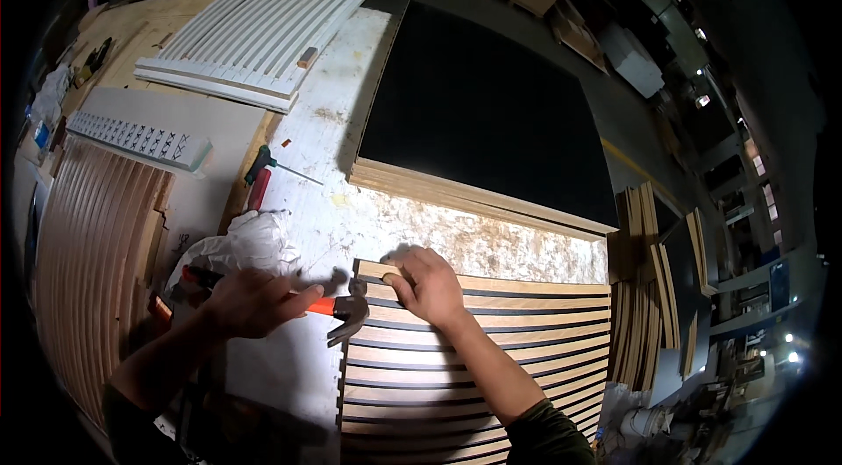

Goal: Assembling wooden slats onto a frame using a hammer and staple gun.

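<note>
A claw hammer (344, 307) with an orange handle and dark metal head is gripped in my left hand (254, 303), its head beside the left end of a slatted wood panel (421, 373). The panel has pale wooden slats with dark strips between them and lies flat in front of me. My right hand (425, 285) holds the panel near its far left corner, thumb on the top slat and fingers bent at the far edge; some fingertips are hidden. Near my left hand lie a crumpled white plastic bag (254, 241) and a red tool handle (259, 190).
Past the slatted panel sits a stack of boards topped by a black sheet (482, 105). A white slatted panel (254, 31) lies at the far left, brown slatted pieces (92, 237) at the near left. A green-handled screwdriver (261, 162) rests on the white table (329, 127). Boards stand at right (645, 289).
</note>
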Demonstrator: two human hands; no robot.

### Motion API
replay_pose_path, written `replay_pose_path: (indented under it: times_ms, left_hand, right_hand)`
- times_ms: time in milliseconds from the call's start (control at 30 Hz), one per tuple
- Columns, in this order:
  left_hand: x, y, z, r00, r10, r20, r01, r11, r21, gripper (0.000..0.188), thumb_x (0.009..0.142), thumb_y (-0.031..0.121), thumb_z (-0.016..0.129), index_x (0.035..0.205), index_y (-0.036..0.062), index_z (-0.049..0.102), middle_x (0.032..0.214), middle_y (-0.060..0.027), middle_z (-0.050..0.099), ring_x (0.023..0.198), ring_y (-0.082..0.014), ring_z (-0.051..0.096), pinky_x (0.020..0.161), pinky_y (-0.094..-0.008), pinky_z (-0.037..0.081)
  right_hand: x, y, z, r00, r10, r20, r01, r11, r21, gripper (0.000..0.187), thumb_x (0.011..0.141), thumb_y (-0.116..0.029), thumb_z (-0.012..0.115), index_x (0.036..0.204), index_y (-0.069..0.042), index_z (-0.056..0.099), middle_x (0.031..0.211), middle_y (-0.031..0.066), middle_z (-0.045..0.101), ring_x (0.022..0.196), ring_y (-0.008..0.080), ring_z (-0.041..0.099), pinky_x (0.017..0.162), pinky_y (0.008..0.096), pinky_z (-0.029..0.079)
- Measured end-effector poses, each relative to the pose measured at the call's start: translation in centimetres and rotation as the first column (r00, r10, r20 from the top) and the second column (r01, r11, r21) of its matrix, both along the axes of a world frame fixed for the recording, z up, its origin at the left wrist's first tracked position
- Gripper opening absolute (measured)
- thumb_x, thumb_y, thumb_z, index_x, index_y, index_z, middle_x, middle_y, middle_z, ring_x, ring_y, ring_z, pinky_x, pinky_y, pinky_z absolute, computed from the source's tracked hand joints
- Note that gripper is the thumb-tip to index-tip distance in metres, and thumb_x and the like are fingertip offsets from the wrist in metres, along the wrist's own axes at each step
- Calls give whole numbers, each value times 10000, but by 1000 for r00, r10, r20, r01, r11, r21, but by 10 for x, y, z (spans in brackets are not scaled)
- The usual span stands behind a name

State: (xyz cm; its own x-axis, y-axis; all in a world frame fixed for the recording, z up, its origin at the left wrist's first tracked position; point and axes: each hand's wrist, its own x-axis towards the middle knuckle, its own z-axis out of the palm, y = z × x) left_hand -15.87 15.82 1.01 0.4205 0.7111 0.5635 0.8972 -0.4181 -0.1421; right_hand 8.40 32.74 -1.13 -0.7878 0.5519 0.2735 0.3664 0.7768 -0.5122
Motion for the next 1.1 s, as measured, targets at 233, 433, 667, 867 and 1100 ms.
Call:
replay_pose_path:
  times_ms: [233,433,667,867,1100]
  left_hand:
    - [-9,-2,-2,999,39,-20,-43,955,-294,271,789,187,615,1059,175,610,768,16,435,599,-101,469,474,-230,407]
    - [6,2,5,993,-51,103,58,996,-69,277,777,185,629,1052,152,619,727,13,412,558,-107,449,463,-246,397]
    - [22,12,20,995,10,101,33,909,-415,266,847,214,552,1103,172,610,599,-17,479,463,-119,517,347,-262,417]
    - [15,19,15,988,153,15,-145,962,-232,265,864,197,519,1110,131,593,674,-14,507,500,-117,519,447,-289,462]
    - [23,20,17,974,221,49,-162,831,-533,277,833,186,548,1097,110,580,730,-65,561,556,-182,575,481,-309,446]
  right_hand:
    - [-3,-1,3,1000,6,12,-5,1000,-6,203,774,-229,651,906,-76,636,801,99,566,766,277,546,697,364,464]
    - [-1,-1,0,1000,13,-24,-13,1000,-4,218,778,-218,645,935,-67,640,781,117,555,729,307,542,660,379,464]
    - [2,2,-3,999,12,-35,-12,1000,-6,202,772,-200,652,930,-76,630,832,102,571,791,280,551,714,350,468]
    - [-1,1,-1,997,16,-76,-17,1000,-12,199,769,-178,650,932,-67,619,835,107,568,805,289,548,717,358,466]
    - [0,2,0,998,12,-60,-15,999,-40,211,763,-187,656,926,-56,625,834,113,576,788,296,564,689,355,478]
